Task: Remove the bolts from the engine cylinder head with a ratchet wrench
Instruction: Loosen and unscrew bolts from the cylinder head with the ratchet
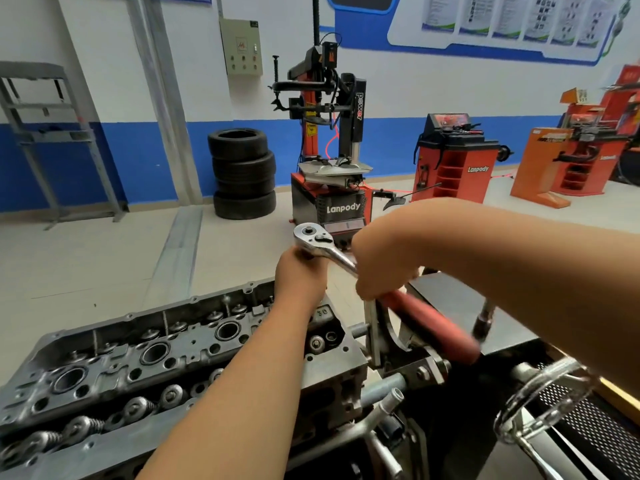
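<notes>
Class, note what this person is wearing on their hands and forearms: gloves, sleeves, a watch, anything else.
Nothing worn shows. The left hand and right hand are ungloved. The left forearm and right forearm are bare to the frame edge: no sleeve, watch or bracelet. Rings cannot be judged from this angle.

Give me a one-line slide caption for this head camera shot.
Ratchet wrench held over the engine cylinder head: left hand gripping below its drive head, right hand gripping its shaft.
</notes>
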Demonstrator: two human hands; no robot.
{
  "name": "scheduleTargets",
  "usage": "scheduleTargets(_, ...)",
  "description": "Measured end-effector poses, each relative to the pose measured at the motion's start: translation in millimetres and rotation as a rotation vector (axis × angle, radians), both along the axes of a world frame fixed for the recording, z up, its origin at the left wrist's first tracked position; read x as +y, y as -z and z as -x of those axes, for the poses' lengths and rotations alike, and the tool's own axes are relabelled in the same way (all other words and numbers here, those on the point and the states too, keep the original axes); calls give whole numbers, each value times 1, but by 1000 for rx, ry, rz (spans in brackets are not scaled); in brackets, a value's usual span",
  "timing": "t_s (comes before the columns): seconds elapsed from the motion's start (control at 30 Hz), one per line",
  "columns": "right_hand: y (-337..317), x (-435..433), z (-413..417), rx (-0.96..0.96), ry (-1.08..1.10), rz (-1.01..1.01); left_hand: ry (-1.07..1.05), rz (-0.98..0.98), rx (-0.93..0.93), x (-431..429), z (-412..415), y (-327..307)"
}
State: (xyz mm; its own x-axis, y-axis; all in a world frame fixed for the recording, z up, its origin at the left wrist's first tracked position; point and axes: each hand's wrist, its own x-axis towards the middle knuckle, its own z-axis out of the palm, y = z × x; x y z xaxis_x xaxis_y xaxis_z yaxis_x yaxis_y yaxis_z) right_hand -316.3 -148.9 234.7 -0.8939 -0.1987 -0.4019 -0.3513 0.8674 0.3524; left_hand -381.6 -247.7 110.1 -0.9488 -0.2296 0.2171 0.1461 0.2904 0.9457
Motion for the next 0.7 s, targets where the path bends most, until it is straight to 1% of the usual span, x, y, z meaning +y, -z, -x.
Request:
scheduleTargets(0.13,9,13,54,75,97,-97,78,-101,-5,-2,-4,2)
scheduleTargets(0.2,12,13,84,155,120,-65,106,-138,-6,-5,-5,3)
scheduleTargets(0.27,17,11,108,276,115,53,103,-75,13,-10,-7,2)
scheduleTargets(0.33,26,4,125,432,55,163,86,59,6,-15,-10,3)
scheduleTargets(0.4,32,0,134,512,20,180,98,188,-6,-20,-9,2)
scheduleTargets(0.53,33,11,132,527,-18,143,89,346,9,-28,-6,0)
scheduleTargets(0.6,33,22,121,511,-11,117,76,342,37,-29,-8,1)
scheduleTargets(0.7,31,34,94,495,0,11,57,339,68,-26,-11,5)
